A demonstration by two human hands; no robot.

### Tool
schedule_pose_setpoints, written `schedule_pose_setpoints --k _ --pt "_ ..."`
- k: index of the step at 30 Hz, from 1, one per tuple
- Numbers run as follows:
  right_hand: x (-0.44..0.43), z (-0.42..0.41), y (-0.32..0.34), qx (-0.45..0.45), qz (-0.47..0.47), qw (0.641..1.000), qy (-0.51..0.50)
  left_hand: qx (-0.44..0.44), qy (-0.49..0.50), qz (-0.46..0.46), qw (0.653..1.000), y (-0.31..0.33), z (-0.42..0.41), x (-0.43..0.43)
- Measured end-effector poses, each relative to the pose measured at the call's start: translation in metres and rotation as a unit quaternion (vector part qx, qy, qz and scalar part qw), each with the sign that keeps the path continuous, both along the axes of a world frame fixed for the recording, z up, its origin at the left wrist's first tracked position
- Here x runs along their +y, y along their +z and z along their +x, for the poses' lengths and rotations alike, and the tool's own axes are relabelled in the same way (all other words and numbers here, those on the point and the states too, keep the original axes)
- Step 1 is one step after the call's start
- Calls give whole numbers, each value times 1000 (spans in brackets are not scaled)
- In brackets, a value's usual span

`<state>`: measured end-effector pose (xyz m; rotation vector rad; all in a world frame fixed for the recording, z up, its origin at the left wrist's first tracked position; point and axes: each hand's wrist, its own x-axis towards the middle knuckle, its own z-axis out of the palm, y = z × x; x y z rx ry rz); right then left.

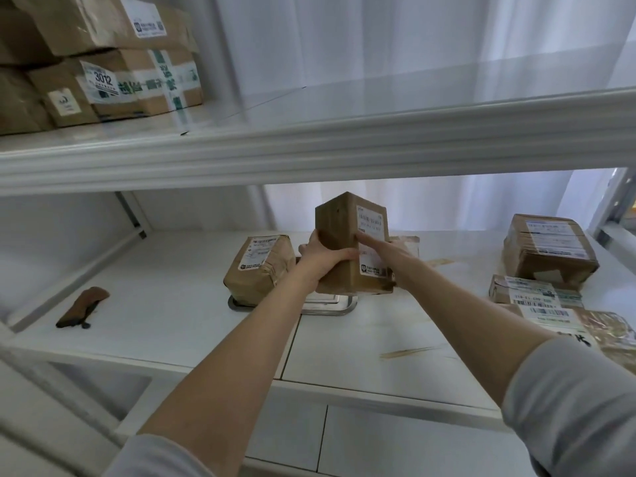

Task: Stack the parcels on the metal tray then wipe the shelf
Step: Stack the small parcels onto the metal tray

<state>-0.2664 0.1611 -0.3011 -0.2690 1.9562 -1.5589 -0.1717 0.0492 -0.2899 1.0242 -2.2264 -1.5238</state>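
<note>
Below, white shelf (165, 304) with perhaps brownish scuffs (409, 352), pale curtain (344, 39) behind.

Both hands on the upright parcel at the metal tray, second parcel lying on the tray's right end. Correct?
One error: the head view shows the second parcel lying on the left end of the metal tray, not the right. The rest holds: left hand and right hand are on the upright parcel at the tray.

Of the 2 shelves, the white lower shelf (155, 304) bears a metal tray (330, 306) near its middle, a dark brown cloth (82, 306) well to the left and cardboard parcels (550, 249) at the right end. The upper shelf (344, 108) holds stacked parcels (103, 63) at its left.
</note>
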Motion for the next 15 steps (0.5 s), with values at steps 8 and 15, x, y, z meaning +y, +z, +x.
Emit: schedule_pose_setpoints --k 8,15 --pt "-5 1 0 17 3 999 47 -44 -23 -138 989 -3 3 -6" --pt "-3 0 -6 33 -3 998 49 -48 -21 -81 995 -4 9 -4"
